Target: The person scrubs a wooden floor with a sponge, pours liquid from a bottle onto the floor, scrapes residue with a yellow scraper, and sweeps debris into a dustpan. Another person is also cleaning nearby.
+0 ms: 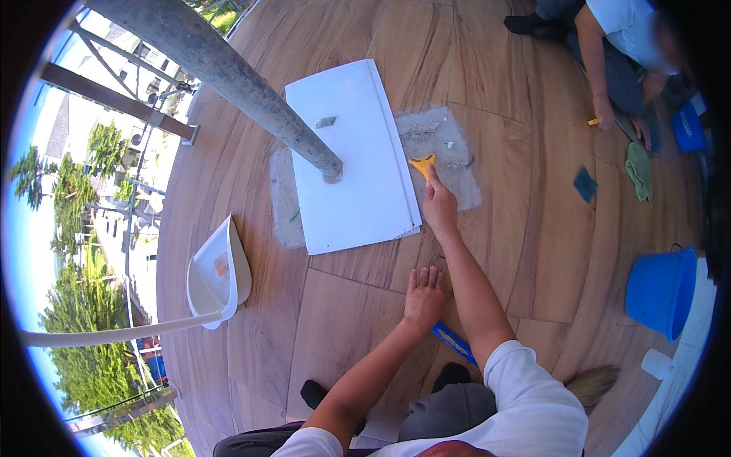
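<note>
My right hand (439, 197) grips a yellow scraper (423, 164) whose wide end rests at the near left part of a rough grey patch (457, 183) with loose bits on it. My left hand (424, 300) lies palm down on the wood-look floor, fingers spread a little and nothing visible in it. A blue handled tool (454, 343) lies beside its wrist, partly hidden by my arm. A white board (354, 217) lies around the foot of a grey metal pole (274, 117), with a grey fragment (326, 121) on top.
To the left stands a white long-handled dustpan (220, 280). A person (619, 57) kneels at the upper right near a green cloth (639, 171) and a dark teal pad (585, 184). A blue bucket (657, 294), white cup (657, 364) and broom bristles (594, 385) are at the right. Scaffolding borders the left edge.
</note>
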Demonstrator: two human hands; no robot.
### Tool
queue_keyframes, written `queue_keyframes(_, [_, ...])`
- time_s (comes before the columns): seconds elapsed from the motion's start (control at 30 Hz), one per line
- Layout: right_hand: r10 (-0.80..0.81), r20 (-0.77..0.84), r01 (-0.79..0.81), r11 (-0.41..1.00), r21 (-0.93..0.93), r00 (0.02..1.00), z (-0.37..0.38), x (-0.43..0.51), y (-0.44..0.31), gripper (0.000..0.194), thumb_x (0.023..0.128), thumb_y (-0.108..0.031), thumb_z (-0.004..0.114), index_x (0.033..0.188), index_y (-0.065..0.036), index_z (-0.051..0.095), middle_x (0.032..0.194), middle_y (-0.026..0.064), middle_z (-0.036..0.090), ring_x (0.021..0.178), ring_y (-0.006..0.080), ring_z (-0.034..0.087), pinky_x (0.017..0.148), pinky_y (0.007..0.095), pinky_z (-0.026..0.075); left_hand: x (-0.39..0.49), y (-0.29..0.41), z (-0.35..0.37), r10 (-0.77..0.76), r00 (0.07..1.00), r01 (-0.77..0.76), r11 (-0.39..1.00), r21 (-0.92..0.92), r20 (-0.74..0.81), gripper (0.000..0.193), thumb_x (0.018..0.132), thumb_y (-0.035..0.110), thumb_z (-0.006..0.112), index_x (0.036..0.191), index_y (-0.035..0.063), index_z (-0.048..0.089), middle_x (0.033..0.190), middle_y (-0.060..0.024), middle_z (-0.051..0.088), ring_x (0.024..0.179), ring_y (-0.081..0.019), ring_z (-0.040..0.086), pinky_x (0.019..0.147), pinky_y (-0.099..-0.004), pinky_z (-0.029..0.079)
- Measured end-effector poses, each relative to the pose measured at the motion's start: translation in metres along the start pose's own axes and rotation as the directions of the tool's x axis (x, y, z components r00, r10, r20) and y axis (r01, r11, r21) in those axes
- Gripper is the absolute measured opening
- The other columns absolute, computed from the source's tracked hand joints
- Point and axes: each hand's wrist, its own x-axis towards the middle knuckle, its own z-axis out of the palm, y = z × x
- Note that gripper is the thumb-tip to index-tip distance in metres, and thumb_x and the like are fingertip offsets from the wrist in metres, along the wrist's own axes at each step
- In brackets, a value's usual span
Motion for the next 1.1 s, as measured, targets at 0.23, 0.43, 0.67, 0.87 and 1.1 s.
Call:
queue_keyframes(0.23, [0.023, -0.006, -0.023, 0.996, -0.089, 1.000, 0.019, 0.043, -0.013, 0.042, 0.092, -0.022, 0.042, 0.134, -0.023, 0.039, 0.081, 0.0178, 0.063, 0.077, 0.0341, 0.062, 0.065, 0.0430, 0.049, 0.003, 0.001, -0.004, -0.021, 0.998, 0.022, 1.000, -0.010, 0.051, 0.046, 0.082, 0.020, 0.045, 0.124, 0.0003, 0.046, 0.129, -0.0174, 0.046, 0.123, -0.0300, 0.040, 0.103, -0.0502, 0.025])
queue_keyframes(0.43, [-0.034, -0.054, 0.030, 0.997, -0.078, 0.998, 0.024, 0.072, -0.022, 0.042, 0.092, -0.023, 0.041, 0.134, -0.022, 0.039, 0.082, 0.0179, 0.062, 0.078, 0.0341, 0.062, 0.068, 0.0440, 0.049, 0.002, 0.005, -0.004, -0.040, 0.999, 0.040, 0.998, -0.043, 0.008, 0.046, 0.082, 0.020, 0.047, 0.123, 0.0002, 0.047, 0.128, -0.0167, 0.047, 0.123, -0.0300, 0.040, 0.103, -0.0501, 0.026])
queue_keyframes(0.67, [-0.063, -0.086, 0.052, 0.990, -0.131, 0.994, -0.036, -0.017, 0.023, 0.046, 0.090, -0.021, 0.044, 0.135, -0.025, 0.036, 0.075, 0.0125, 0.060, 0.070, 0.0296, 0.061, 0.062, 0.0413, 0.048, 0.002, 0.002, -0.003, -0.027, 0.999, 0.027, 1.000, -0.012, 0.025, 0.046, 0.081, 0.019, 0.046, 0.122, 0.0003, 0.049, 0.129, -0.0158, 0.047, 0.122, -0.0290, 0.042, 0.103, -0.0486, 0.025])
queue_keyframes(0.87, [-0.105, -0.140, 0.073, 0.973, -0.219, 0.985, -0.063, -0.115, 0.082, 0.054, 0.087, -0.014, 0.050, 0.137, -0.027, 0.034, 0.075, 0.0082, 0.057, 0.060, 0.0266, 0.059, 0.054, 0.0376, 0.048, 0.004, 0.004, 0.001, -0.023, 0.999, 0.023, 1.000, 0.014, 0.036, 0.047, 0.079, 0.018, 0.046, 0.123, 0.0001, 0.048, 0.131, -0.0170, 0.045, 0.124, -0.0295, 0.040, 0.105, -0.0485, 0.024])
queue_keyframes(1.1, [-0.076, -0.078, 0.053, 0.963, -0.262, 0.994, -0.048, -0.054, 0.060, 0.051, 0.087, -0.017, 0.050, 0.135, -0.025, 0.037, 0.075, 0.0130, 0.058, 0.063, 0.0304, 0.061, 0.054, 0.0404, 0.049, 0.002, 0.003, -0.004, -0.001, 0.998, -0.002, 0.999, 0.048, 0.059, 0.047, 0.079, 0.017, 0.047, 0.123, -0.0006, 0.048, 0.131, -0.0179, 0.044, 0.124, -0.0315, 0.039, 0.104, -0.0502, 0.023])
